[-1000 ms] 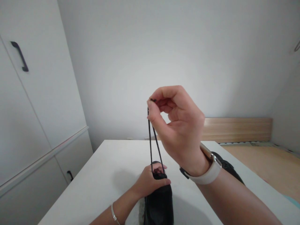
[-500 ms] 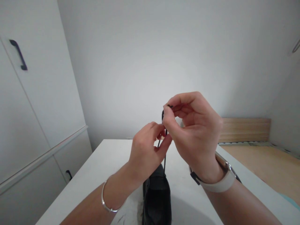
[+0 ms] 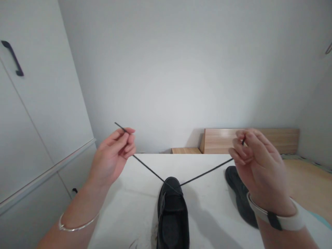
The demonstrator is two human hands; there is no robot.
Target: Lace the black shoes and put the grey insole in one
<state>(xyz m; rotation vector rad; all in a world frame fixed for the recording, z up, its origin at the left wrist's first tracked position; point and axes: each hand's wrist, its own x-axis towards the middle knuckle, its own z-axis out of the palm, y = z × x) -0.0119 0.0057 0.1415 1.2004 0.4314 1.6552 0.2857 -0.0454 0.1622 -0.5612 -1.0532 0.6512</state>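
Observation:
A black shoe (image 3: pixel 173 207) stands on the white table, its toe pointing away from me and its opening toward me. From its front a thin black shoelace (image 3: pixel 148 168) runs out to both sides in a wide V. My left hand (image 3: pixel 114 152) pinches one end, and the tip sticks out past the fingers. On the other side my right hand (image 3: pixel 255 162) has its fingers closed round the other end. Both stretches look taut. Behind my right wrist lies a second black shoe (image 3: pixel 240 197), partly hidden by the arm.
The white table (image 3: pixel 135 207) reaches toward a pale wall (image 3: pixel 166 69). White cabinets (image 3: pixel 38 103) with dark handles stand at the left. Beyond the table are a wooden headboard (image 3: pixel 220 138) and a tan bed base (image 3: pixel 306 180) at the right.
My hands were close together above the shoe, with the shoelace between them. They have moved far apart, left and right, drawing the lace out sideways. The second shoe now shows.

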